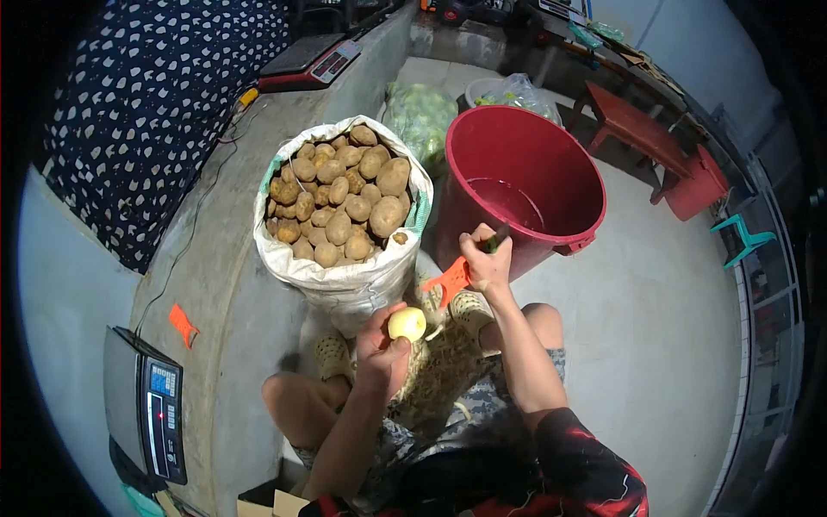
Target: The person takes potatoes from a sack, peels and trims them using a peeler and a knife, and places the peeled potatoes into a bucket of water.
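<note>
My left hand (383, 349) is closed around a peeled, pale yellow potato (407, 325), held above my lap. To its right, my right hand (488, 258) grips an orange peeler (450, 280), whose head points down toward the potato without touching it. A dark green piece shows at the top of that fist; whether it belongs to the peeler I cannot tell. Just beyond my hands stands a white sack (345, 280) full of unpeeled potatoes (340, 198). Beside the sack is a large red tub (525, 155) with some liquid at its bottom. Peelings (439, 370) lie between my legs.
A second orange peeler (183, 325) lies on the concrete ledge (245, 250) at left, near a digital scale (159, 414). Another scale (312, 62) sits farther back. Behind the tub are a bag of green produce (420, 121), a reddish bench (637, 129) and a green stool (743, 237).
</note>
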